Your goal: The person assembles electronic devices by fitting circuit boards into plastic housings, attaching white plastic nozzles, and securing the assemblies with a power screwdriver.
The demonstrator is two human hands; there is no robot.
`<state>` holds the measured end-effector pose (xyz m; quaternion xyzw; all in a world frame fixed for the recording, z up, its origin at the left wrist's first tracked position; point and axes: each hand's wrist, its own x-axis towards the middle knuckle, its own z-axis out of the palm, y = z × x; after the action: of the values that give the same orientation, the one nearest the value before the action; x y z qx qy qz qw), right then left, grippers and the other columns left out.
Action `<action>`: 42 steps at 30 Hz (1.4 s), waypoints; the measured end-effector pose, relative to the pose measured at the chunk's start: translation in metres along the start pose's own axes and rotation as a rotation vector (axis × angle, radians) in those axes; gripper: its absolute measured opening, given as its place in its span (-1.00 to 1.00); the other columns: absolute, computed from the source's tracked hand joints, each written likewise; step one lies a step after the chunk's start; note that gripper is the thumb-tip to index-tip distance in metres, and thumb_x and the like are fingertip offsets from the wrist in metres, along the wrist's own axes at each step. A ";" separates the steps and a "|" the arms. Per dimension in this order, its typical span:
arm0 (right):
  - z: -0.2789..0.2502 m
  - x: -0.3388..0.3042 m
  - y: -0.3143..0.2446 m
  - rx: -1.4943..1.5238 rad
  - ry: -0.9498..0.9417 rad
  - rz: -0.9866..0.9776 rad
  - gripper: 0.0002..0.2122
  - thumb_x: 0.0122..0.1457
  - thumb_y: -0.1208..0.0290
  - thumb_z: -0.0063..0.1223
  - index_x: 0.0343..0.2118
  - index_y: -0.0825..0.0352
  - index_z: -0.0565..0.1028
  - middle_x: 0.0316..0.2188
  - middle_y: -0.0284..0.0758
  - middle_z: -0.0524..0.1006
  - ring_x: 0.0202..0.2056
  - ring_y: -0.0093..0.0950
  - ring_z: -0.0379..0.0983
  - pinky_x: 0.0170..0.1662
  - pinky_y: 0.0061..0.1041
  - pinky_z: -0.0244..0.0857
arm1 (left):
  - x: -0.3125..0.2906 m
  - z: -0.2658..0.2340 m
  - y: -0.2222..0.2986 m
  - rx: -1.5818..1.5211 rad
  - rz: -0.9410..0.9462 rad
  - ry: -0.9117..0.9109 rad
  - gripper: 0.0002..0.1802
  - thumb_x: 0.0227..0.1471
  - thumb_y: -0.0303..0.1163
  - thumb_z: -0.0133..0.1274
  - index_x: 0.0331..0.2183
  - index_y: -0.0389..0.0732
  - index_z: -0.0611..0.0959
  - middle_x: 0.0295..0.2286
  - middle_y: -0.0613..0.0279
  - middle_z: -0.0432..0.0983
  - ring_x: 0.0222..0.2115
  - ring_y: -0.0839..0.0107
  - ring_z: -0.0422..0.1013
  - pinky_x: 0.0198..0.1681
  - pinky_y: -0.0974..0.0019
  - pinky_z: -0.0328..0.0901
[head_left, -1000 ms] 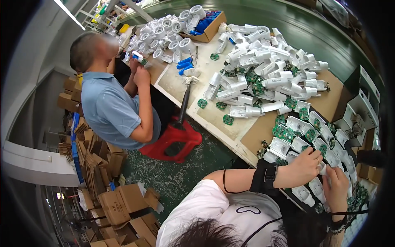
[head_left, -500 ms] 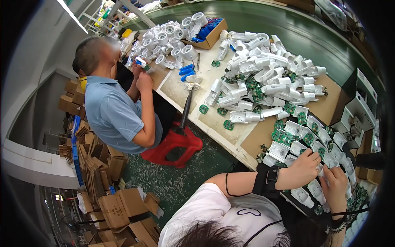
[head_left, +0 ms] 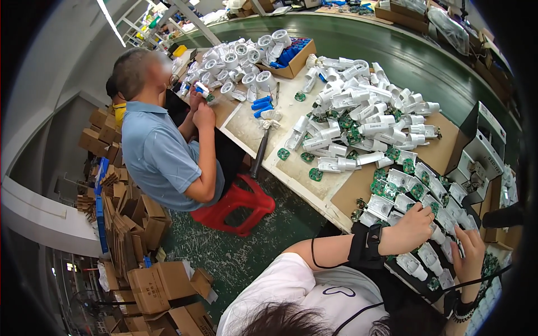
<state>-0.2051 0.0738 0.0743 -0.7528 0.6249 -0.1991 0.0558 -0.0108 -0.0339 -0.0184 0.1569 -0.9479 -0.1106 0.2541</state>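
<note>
My left hand [head_left: 410, 228] reaches over rows of white half-open plastic housings on a dark tray, its fingers curled onto a white housing [head_left: 436, 234]; the fingertips are partly hidden. To its right, my right hand [head_left: 469, 255] is open above the rows, fingers apart and thumb spread, with nothing visible in it. Green circuit boards with wires lie in and among the housings, such as the circuit board [head_left: 418, 191] just beyond my left hand. Nearer me, another white housing [head_left: 411, 267] rests beside my left wrist.
A large heap of white housings [head_left: 372, 109] covers the table's middle. A grey metal machine [head_left: 476, 159] stands at right. A person [head_left: 162, 134] on a red stool [head_left: 238, 204] handles a white part at left. A black-handled mallet [head_left: 261, 148] overhangs the table edge. Cardboard boxes [head_left: 159, 285] crowd the floor.
My right hand has moved away from my left hand, toward the right, and its fingers have spread. My left hand stays almost in place. The view has shifted slightly.
</note>
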 end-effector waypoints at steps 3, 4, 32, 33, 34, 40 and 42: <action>-0.011 -0.011 0.006 -0.030 0.039 -0.037 -0.67 -0.04 0.65 0.12 -0.13 0.41 0.49 -0.41 -0.17 0.46 -0.36 -0.20 0.39 -0.32 -0.34 0.26 | 0.003 -0.001 -0.001 -0.028 0.010 -0.020 -0.91 -0.33 -0.39 0.10 -0.63 -0.18 0.61 -0.44 0.19 0.43 -0.25 0.28 0.32 -0.19 0.26 0.16; -0.013 -0.014 0.007 -0.021 0.104 -0.004 -0.68 -0.02 0.68 0.09 -0.13 0.42 0.49 -0.40 -0.17 0.47 -0.36 -0.21 0.40 -0.31 -0.36 0.27 | 0.002 -0.001 -0.003 -0.041 0.010 -0.016 -0.91 -0.33 -0.39 0.11 -0.62 -0.18 0.61 -0.44 0.19 0.43 -0.26 0.28 0.32 -0.19 0.25 0.16; -0.005 -0.088 0.093 0.033 0.911 0.229 -0.53 0.27 0.24 -0.16 0.15 0.44 0.24 -0.05 -0.16 0.43 -0.07 -0.34 0.40 -0.04 -0.39 0.30 | -0.048 -0.090 -0.013 -0.509 -0.170 0.365 -0.85 -0.15 -0.53 0.21 -0.42 -0.21 0.60 -0.45 0.15 0.48 -0.38 0.20 0.42 -0.31 0.22 0.32; 0.005 -0.131 0.169 0.044 0.776 0.383 -0.50 0.29 0.18 -0.16 0.18 0.43 0.21 -0.01 -0.19 0.41 -0.06 -0.38 0.39 -0.01 -0.43 0.26 | -0.051 -0.085 -0.013 -0.525 -0.183 0.371 -0.85 -0.14 -0.52 0.21 -0.41 -0.20 0.60 -0.43 0.15 0.47 -0.36 0.18 0.41 -0.30 0.21 0.31; 0.003 -0.121 0.146 0.627 0.919 0.372 -0.54 0.31 0.31 -0.15 0.20 0.42 0.19 -0.02 -0.23 0.40 -0.05 -0.42 0.37 -0.02 -0.51 0.24 | -0.052 -0.082 -0.011 -0.508 -0.143 0.401 -0.85 -0.12 -0.52 0.20 -0.39 -0.20 0.59 -0.43 0.16 0.47 -0.37 0.18 0.40 -0.30 0.20 0.30; 0.009 -0.090 0.118 0.126 0.819 0.172 -0.56 0.30 0.52 -0.13 0.21 0.48 0.16 0.01 -0.23 0.37 -0.02 -0.47 0.32 0.06 -0.52 0.19 | -0.052 -0.075 0.009 -0.477 -0.023 0.371 -0.87 -0.06 -0.49 0.15 -0.39 -0.20 0.53 -0.45 0.20 0.41 -0.38 0.18 0.36 -0.31 0.18 0.25; 0.007 -0.091 0.113 0.148 0.829 0.136 -0.56 0.29 0.53 -0.12 0.21 0.47 0.16 0.01 -0.24 0.37 -0.02 -0.48 0.32 0.05 -0.53 0.18 | -0.050 -0.074 0.012 -0.507 0.000 0.325 -0.87 -0.04 -0.48 0.14 -0.40 -0.21 0.51 -0.46 0.21 0.38 -0.39 0.20 0.35 -0.31 0.18 0.24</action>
<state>-0.3186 0.1360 0.0097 -0.5602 0.6267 -0.5251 -0.1331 0.0653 -0.0144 0.0250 0.1041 -0.8371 -0.3173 0.4334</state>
